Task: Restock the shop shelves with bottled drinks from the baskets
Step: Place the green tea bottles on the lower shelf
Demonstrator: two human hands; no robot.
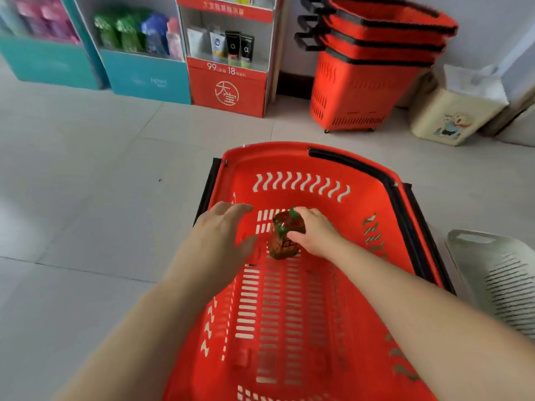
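– One bottle (285,238) in there?
– Yes, I see it tilted, low inside the red basket (289,157). My right grip (314,231) is curled round its top; my left grip (223,230) hangs spread just beside it, holding nothing.

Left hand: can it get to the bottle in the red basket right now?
Probably yes. The left hand is open right beside the bottle in the red basket, nothing between them. The right hand grips the bottle from the other side, so its left face looks free.
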